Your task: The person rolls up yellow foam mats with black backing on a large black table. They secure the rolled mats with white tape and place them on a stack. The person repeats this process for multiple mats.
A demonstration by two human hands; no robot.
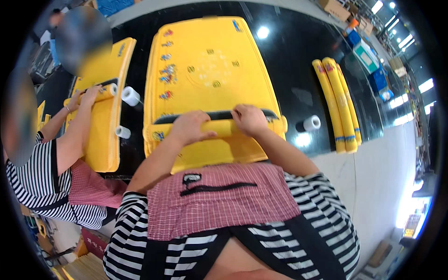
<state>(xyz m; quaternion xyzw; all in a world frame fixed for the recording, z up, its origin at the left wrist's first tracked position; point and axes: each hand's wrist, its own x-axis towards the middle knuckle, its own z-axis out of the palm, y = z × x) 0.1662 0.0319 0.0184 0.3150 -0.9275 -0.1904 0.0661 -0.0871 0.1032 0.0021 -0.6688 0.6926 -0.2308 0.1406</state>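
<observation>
Two hands, left hand [190, 128] and right hand [251, 120], curve over a yellow roll [223, 129] lying directly beneath them; whether they grip it, I cannot tell. Its long axis runs left to right across the nearer part of the yellow mat [212, 88]. Both hands are equally near. Right of the mat, dark surface [290, 60] stretches to three yellow tubes [342, 105], one white spool [311, 123] between.

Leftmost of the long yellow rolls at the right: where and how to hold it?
Probably mid-length on the leftmost yellow roll, coming from above and its left, grip across its width. It is long and slender, so the middle should balance; its left flank is exposed, while the neighbouring yellow roll lies close along its right. Mind the white roll to its left.
</observation>
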